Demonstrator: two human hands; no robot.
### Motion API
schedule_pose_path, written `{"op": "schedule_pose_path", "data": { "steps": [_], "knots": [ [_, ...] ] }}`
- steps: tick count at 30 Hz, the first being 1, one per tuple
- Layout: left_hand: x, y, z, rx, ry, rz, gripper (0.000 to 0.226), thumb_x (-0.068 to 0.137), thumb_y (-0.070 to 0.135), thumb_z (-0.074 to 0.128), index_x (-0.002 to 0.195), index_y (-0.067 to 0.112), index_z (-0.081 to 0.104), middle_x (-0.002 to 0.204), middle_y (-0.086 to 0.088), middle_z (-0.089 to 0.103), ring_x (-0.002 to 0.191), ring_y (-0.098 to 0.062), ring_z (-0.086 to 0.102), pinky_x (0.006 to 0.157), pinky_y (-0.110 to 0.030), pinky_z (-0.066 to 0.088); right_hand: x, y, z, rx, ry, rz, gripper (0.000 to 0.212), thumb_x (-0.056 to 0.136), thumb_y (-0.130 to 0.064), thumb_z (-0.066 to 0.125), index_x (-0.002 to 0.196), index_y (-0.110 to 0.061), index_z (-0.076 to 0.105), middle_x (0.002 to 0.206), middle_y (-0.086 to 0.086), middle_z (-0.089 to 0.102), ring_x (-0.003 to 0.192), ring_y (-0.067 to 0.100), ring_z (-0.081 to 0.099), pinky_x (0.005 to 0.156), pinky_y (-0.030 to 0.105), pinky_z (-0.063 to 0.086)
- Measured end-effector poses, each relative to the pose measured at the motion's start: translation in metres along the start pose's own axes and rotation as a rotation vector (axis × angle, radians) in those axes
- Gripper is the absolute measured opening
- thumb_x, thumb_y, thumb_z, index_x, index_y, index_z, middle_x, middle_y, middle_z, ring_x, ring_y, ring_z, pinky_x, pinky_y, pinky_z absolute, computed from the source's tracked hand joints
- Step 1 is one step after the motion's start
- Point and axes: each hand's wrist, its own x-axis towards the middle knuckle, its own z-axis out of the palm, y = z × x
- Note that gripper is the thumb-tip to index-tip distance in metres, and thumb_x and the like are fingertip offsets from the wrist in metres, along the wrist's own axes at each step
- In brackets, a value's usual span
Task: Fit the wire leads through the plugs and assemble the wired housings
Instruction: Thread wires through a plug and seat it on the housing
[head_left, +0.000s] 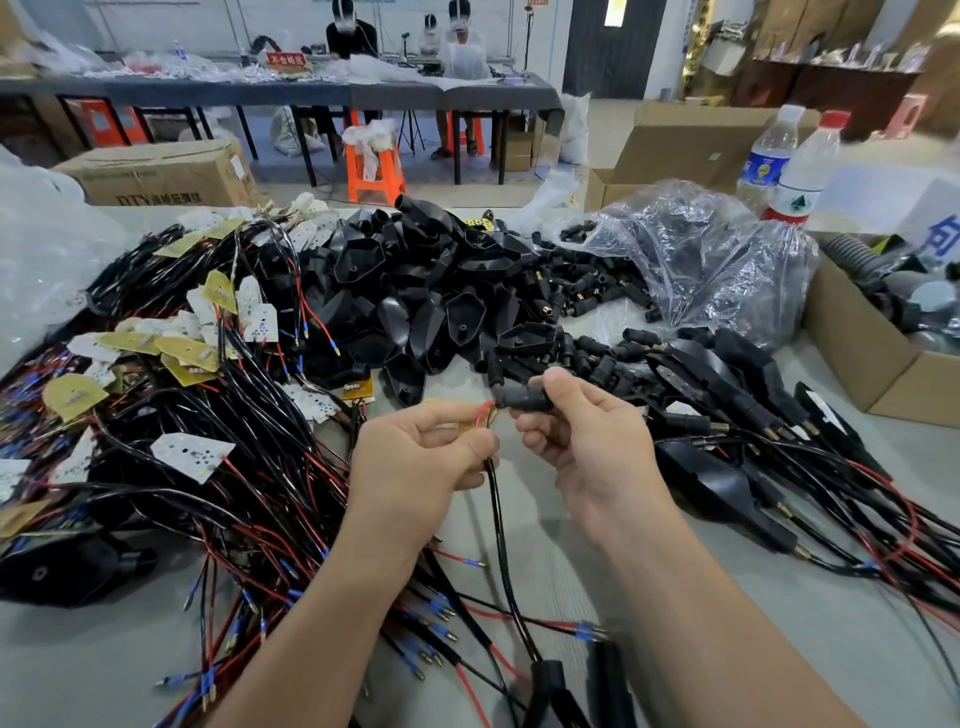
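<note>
My left hand (415, 457) pinches a wire lead (501, 525) near its end, where red and black strands (485, 413) show above my fingers. The black sheathed cable hangs down from that hand toward the table's front edge. My right hand (582, 436) grips a small black plug (522, 400) between thumb and fingers, its mouth close to the wire ends. Whether the strands have entered the plug is hidden by my fingers.
A heap of black housings (415, 291) lies at centre back, loose plugs (582, 291) beside a clear bag (701, 249). Wired LED boards (192, 452) pile up on the left, assembled wired housings (727, 483) on the right. A cardboard box (883, 364) and two bottles (789, 161) stand far right.
</note>
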Motion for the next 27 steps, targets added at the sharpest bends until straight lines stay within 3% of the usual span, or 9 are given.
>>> {"op": "schedule_pose_path", "data": {
  "steps": [5,8,11,16,18,20,22,24,27],
  "knots": [
    [0.003,-0.005,0.001,0.195,0.032,0.006,0.029,0.081,0.003,0.082,0.075,0.031,0.080,0.067,-0.002,0.077,0.061,-0.017,0.074,0.060,-0.024,0.060,0.001,0.000,-0.001,-0.075,0.067,-0.046,0.028,0.098,-0.024,0.067,0.072,-0.014,0.071,0.061,0.006,0.067,0.046,0.011,0.056,0.046,0.019,0.046],
    [0.001,-0.008,0.002,0.274,0.008,-0.016,0.045,0.082,0.006,0.079,0.065,0.048,0.078,0.065,-0.001,0.076,0.060,-0.020,0.073,0.063,-0.029,0.063,-0.003,0.002,0.000,-0.221,0.023,-0.125,0.034,0.099,-0.026,0.065,0.067,-0.015,0.073,0.056,0.003,0.064,0.045,0.009,0.048,0.043,0.016,0.039],
    [-0.004,-0.006,0.005,0.313,-0.002,0.006,0.050,0.082,0.010,0.078,0.067,0.057,0.075,0.063,0.002,0.075,0.057,-0.014,0.070,0.062,-0.032,0.064,-0.002,0.000,-0.005,-0.446,0.088,-0.231,0.035,0.097,-0.031,0.065,0.068,-0.013,0.073,0.051,0.002,0.060,0.046,0.010,0.047,0.043,0.017,0.037],
    [-0.008,-0.004,0.009,0.414,0.115,0.126,0.050,0.084,0.018,0.077,0.069,0.065,0.070,0.056,0.008,0.070,0.058,-0.026,0.069,0.059,-0.041,0.060,0.001,0.010,-0.001,-0.305,-0.007,-0.176,0.032,0.099,-0.020,0.064,0.071,-0.011,0.074,0.062,0.010,0.068,0.055,0.016,0.057,0.052,0.027,0.046],
    [-0.008,-0.007,0.009,0.443,0.176,0.207,0.043,0.086,0.020,0.075,0.080,0.063,0.072,0.057,0.005,0.070,0.059,-0.028,0.068,0.059,-0.043,0.059,0.003,0.014,0.001,-0.255,-0.056,-0.142,0.025,0.100,-0.018,0.063,0.081,-0.005,0.073,0.070,0.009,0.072,0.058,0.016,0.061,0.055,0.026,0.049],
    [-0.008,-0.007,0.009,0.399,0.182,0.222,0.039,0.085,0.019,0.076,0.110,0.049,0.074,0.060,0.007,0.072,0.063,-0.024,0.071,0.072,-0.036,0.061,0.005,0.012,0.000,-0.228,-0.076,-0.116,0.024,0.101,-0.018,0.061,0.086,-0.004,0.072,0.073,0.008,0.074,0.058,0.015,0.063,0.055,0.024,0.050],
    [-0.005,-0.006,0.009,0.375,0.099,0.185,0.060,0.082,0.017,0.078,0.137,0.035,0.062,0.065,0.014,0.074,0.067,-0.015,0.074,0.084,-0.028,0.057,0.007,0.009,-0.003,-0.209,-0.072,-0.108,0.025,0.102,-0.018,0.060,0.084,-0.005,0.072,0.071,0.009,0.072,0.055,0.015,0.060,0.053,0.023,0.049],
    [-0.007,-0.007,0.008,0.368,-0.007,0.179,0.074,0.078,0.017,0.079,0.146,0.034,0.053,0.068,0.014,0.076,0.069,-0.010,0.074,0.086,-0.027,0.057,0.007,0.009,-0.005,-0.225,-0.111,-0.085,0.027,0.102,-0.017,0.058,0.085,-0.002,0.072,0.069,0.011,0.068,0.052,0.014,0.054,0.053,0.025,0.045],
    [-0.012,-0.010,0.006,0.357,-0.074,0.175,0.083,0.077,0.013,0.083,0.149,0.037,0.048,0.066,0.006,0.076,0.062,-0.016,0.072,0.075,-0.023,0.059,0.005,0.010,-0.005,-0.284,-0.236,0.025,0.026,0.102,-0.018,0.057,0.092,-0.001,0.073,0.074,0.015,0.067,0.057,0.016,0.053,0.058,0.029,0.044]
  ]
}}
